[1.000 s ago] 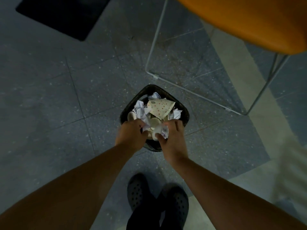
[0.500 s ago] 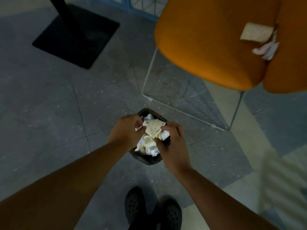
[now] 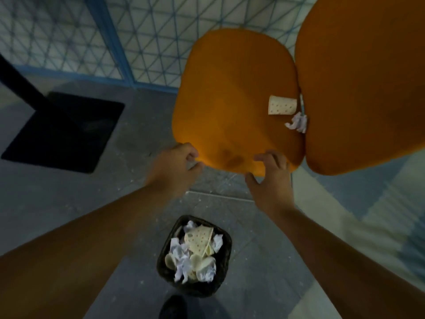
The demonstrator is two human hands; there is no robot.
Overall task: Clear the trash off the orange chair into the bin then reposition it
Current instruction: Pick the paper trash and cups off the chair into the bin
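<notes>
The orange chair's seat (image 3: 232, 95) fills the upper middle, its backrest (image 3: 358, 88) to the right. Two bits of trash lie at the seat's back: a beige dotted paper piece (image 3: 282, 108) and a crumpled white paper (image 3: 297, 123). The black bin (image 3: 226, 256) stands on the floor below, full of crumpled paper and dotted wrappers. My left hand (image 3: 174, 166) is blurred, its fingers loosely curled and empty at the seat's front-left edge. My right hand (image 3: 271, 176) has its fingers spread at the front edge of the seat, holding nothing.
A black square pole base (image 3: 62, 132) sits on the grey floor at left. A blue lattice wall (image 3: 138, 31) runs behind the chair. The chair's thin wire leg frame (image 3: 218, 196) shows under the seat. My dark shoe (image 3: 172, 307) is just below the bin.
Both hands have left the bin and risen to the chair seat's front edge. The view has tilted up, so the seat and its trash now show.
</notes>
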